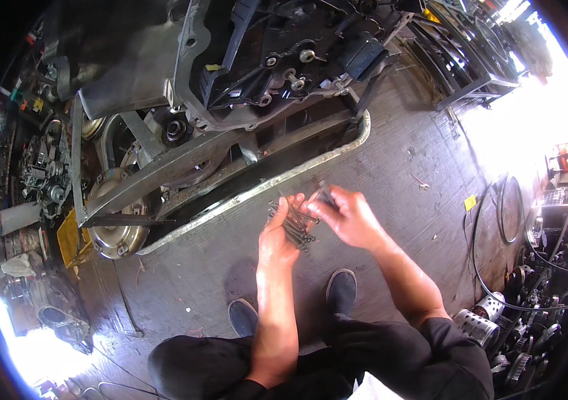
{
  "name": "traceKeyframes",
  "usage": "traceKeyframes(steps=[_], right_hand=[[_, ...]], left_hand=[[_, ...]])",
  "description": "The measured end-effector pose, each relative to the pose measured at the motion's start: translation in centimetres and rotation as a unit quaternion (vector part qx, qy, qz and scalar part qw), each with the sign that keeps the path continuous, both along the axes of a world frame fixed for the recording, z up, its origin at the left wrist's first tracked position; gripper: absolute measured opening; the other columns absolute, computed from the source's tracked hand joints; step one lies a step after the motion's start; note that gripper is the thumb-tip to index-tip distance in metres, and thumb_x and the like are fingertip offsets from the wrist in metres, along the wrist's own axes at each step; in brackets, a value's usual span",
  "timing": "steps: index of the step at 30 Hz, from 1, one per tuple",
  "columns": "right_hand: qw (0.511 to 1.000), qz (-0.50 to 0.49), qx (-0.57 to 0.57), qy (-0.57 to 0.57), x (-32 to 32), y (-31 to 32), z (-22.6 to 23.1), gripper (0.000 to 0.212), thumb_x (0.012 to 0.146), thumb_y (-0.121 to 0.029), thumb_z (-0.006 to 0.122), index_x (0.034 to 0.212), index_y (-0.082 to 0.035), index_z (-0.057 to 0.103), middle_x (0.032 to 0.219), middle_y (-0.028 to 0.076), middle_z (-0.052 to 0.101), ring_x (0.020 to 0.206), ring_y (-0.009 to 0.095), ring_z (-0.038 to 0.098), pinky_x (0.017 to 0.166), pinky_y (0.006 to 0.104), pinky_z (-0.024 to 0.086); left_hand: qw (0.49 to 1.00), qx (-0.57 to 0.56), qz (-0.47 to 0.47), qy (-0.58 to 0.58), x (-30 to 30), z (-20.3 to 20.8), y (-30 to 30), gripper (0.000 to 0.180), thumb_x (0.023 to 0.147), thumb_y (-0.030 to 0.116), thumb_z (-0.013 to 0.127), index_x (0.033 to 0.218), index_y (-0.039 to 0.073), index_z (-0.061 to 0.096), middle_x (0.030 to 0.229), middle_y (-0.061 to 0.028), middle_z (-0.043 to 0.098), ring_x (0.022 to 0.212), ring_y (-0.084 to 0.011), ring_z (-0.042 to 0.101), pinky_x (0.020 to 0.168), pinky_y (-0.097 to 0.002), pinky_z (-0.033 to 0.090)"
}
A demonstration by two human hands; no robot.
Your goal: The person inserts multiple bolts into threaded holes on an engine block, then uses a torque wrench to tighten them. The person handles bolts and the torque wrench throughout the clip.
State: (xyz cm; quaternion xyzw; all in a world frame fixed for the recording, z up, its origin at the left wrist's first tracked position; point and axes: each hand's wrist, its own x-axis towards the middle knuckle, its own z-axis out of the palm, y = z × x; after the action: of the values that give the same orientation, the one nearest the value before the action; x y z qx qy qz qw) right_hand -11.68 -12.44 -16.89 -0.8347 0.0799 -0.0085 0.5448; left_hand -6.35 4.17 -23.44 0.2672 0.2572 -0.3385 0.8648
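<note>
My left hand (280,237) is closed round a bunch of long thin bolts (297,232), whose ends stick out past the palm toward the right. Close beside it, my right hand (344,210) is curled with thumb and fingers pinched together, a small dark piece, blurred, showing at the fingertips; it looks like one of the bolts. Both hands hang above the floor, in front of the dark gearbox housing (244,83) on its metal stand (157,177). Several round fasteners show on the housing's face.
A long tray with a pale rim (250,193) lies under the stand. A round metal converter (120,230) and a yellow crate (74,240) are at left. Black racks (470,60) stand at the far right. Hoses (477,247) and gear parts (520,353) lie at right.
</note>
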Motion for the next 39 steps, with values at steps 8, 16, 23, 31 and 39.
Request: traceKeyframes(steps=[8,16,23,31,39], right_hand=[[0.992,0.074,-0.1,-0.025,-0.7,1.6,0.2,0.034,0.085,-0.017,0.085,0.11,-0.006,0.065,0.089,0.017,0.075,0.083,0.036,0.074,0.071,0.038,0.057],[0.977,0.08,-0.192,-0.04,-1.1,1.4,0.2,0.03,0.086,-0.021,0.083,0.103,-0.002,0.067,0.073,0.02,0.068,0.066,0.04,0.068,0.057,0.0425,0.053],[0.994,0.01,-0.076,-0.073,-0.5,2.1,2.6,0.016,0.094,-0.013,0.075,0.101,0.0,0.068,0.069,0.011,0.069,0.058,0.021,0.067,0.056,0.033,0.052],[0.973,-0.064,0.089,-0.202,0.6,1.8,9.5,0.012,0.096,-0.002,0.072,0.103,0.007,0.066,0.074,0.007,0.07,0.063,0.011,0.066,0.057,0.0244,0.051],[0.958,-0.122,0.118,-0.232,1.9,1.9,10.0,0.013,0.098,-0.005,0.07,0.106,0.006,0.068,0.071,0.005,0.068,0.06,0.009,0.062,0.054,0.0214,0.045]], left_hand=[[0.999,-0.014,0.03,0.04,-0.1,1.2,-0.3,0.031,0.105,0.025,0.064,0.123,0.001,0.061,0.124,-0.012,0.067,0.099,-0.0205,0.063,0.09,-0.0357,0.054],[0.998,-0.025,0.041,0.046,0.0,0.9,0.3,0.032,0.1,0.024,0.072,0.122,0.002,0.068,0.094,-0.0044,0.065,0.087,-0.0168,0.063,0.085,-0.034,0.056],[0.996,-0.062,0.043,-0.042,0.2,1.3,0.3,0.04,0.106,0.033,0.061,0.132,0.003,0.062,0.09,-0.0004,0.059,0.081,-0.0136,0.057,0.077,-0.0295,0.049],[0.998,-0.064,0.019,-0.002,0.1,1.1,-0.3,0.037,0.108,0.025,0.056,0.135,0.001,0.059,0.092,-0.0081,0.063,0.078,-0.0191,0.059,0.075,-0.0354,0.053],[0.996,-0.093,0.012,0.007,0.2,0.6,0.0,0.039,0.106,0.023,0.058,0.137,-0.001,0.058,0.096,-0.0118,0.064,0.08,-0.0207,0.061,0.078,-0.0357,0.055]])
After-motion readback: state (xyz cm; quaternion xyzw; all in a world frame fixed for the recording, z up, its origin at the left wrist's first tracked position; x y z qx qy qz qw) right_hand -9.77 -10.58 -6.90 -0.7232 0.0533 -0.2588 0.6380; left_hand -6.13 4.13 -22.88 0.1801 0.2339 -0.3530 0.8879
